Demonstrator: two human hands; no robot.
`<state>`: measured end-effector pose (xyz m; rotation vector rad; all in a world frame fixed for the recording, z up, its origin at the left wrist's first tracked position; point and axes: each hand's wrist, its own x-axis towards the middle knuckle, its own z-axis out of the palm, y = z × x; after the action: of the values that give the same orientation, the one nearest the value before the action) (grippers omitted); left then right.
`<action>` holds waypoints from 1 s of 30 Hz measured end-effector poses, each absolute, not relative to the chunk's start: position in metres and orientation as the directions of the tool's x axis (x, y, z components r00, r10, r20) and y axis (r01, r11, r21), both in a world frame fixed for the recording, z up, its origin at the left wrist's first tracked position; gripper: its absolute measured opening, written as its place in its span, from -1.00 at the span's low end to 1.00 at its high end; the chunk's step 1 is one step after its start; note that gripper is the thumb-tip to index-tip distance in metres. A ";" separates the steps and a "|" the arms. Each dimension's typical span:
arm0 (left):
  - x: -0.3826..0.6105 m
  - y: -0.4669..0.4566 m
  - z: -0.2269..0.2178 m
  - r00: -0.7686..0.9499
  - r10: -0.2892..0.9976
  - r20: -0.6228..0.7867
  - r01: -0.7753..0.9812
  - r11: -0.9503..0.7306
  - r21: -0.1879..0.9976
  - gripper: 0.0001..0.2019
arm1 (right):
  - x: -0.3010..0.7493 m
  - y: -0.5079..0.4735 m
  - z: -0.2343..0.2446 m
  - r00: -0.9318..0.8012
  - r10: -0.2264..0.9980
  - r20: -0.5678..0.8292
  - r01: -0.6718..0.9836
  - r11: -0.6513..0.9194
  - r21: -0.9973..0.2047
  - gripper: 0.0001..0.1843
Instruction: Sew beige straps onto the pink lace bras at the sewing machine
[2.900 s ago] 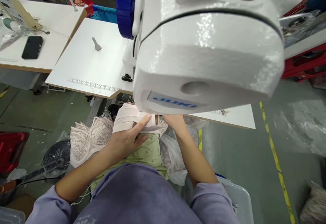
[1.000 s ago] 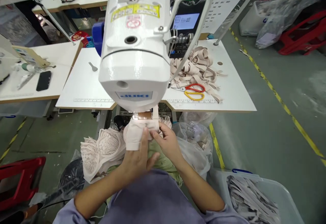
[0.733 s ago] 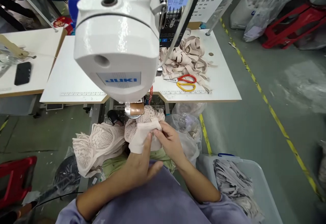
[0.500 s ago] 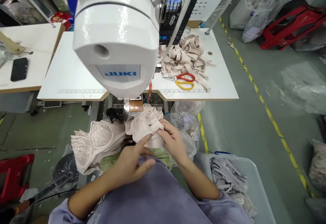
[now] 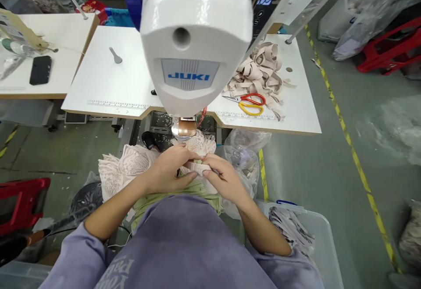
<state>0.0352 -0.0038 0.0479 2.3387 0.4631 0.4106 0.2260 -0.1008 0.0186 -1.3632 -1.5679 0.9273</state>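
Just below the sewing machine's [image 5: 197, 26] needle area, a pale pink lace bra [image 5: 200, 142] is in both of my hands. My left hand [image 5: 167, 169] pinches one end of its folded band, thumb beneath and fingers above. On the other side, my right hand [image 5: 225, 177] grips the band between thumb and fingers. The fingertips of the two hands are close together, and part of the bra is hidden behind them. More pale lace bras [image 5: 128, 168] are heaped left of my left hand. Green cloth [image 5: 184, 191] lies across my lap under the hands.
Red-and-yellow handled scissors [image 5: 251, 104] lie on the white table [image 5: 108, 78] beside a pile of beige straps [image 5: 263, 67]. A small grey tool [image 5: 115, 55] rests at the left. A clear plastic bin [image 5: 324, 236] of grey strips stands at my right; plastic bags [image 5: 240, 162] hang below the table.
My left hand, previously with its index finger pointing and thumb apart, has moved up and closed on the bra's band. The bra has been folded between both hands. The view has shifted left.
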 end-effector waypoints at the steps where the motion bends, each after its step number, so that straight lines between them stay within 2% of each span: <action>1: 0.034 -0.003 0.044 0.878 0.437 0.195 0.206 -0.713 0.670 -0.86 | 0.226 -0.102 0.018 -0.059 0.985 0.163 0.430 0.172 -0.886 -0.78; 2: 0.031 -0.003 0.040 0.871 0.421 0.253 0.182 -0.755 0.630 -0.93 | 0.226 -0.103 0.017 -0.059 0.975 0.216 0.493 0.217 -0.843 -0.80; 5: 0.023 -0.006 0.024 0.827 0.305 0.472 0.102 -0.908 0.407 -0.87 | 0.225 -0.106 0.009 -0.074 0.904 0.421 0.658 0.361 -0.661 -0.89; 7: 0.018 -0.008 0.015 0.786 0.237 0.571 0.092 -0.958 0.272 -0.87 | 0.225 -0.107 0.004 -0.096 0.853 0.513 0.714 0.418 -0.562 -0.90; 9: 0.015 -0.010 0.009 0.750 0.216 0.626 0.089 -0.969 0.229 -0.88 | 0.224 -0.108 0.001 -0.104 0.834 0.541 0.726 0.436 -0.532 -0.89; 16: 0.015 -0.011 0.010 0.691 0.204 0.694 0.075 -0.975 0.212 -0.89 | 0.221 -0.107 0.003 -0.071 0.812 0.580 0.691 0.460 -0.558 -0.89; 22: 0.014 -0.012 0.014 0.679 0.197 0.707 0.065 -0.976 0.209 -0.87 | 0.221 -0.108 -0.001 -0.034 0.886 0.462 0.705 0.349 -0.617 -0.87; 26: 0.015 -0.008 0.002 0.685 0.250 0.684 0.045 -0.952 0.303 -0.88 | 0.223 -0.104 -0.001 -0.067 0.837 0.544 0.718 0.419 -0.556 -0.94; 28: 0.016 -0.015 0.001 0.701 0.319 0.638 0.069 -0.921 0.384 -0.90 | 0.221 -0.109 0.005 -0.106 0.810 0.576 0.698 0.473 -0.537 -0.84; 30: 0.017 -0.029 0.006 0.717 0.441 0.540 0.161 -0.858 0.487 -0.90 | 0.219 -0.119 0.012 -0.105 0.827 0.552 0.678 0.465 -0.569 -0.80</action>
<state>0.0170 -0.0290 0.0058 2.5137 0.4639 0.9393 0.2195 -0.1189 0.0122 -1.2700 -1.8391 0.2148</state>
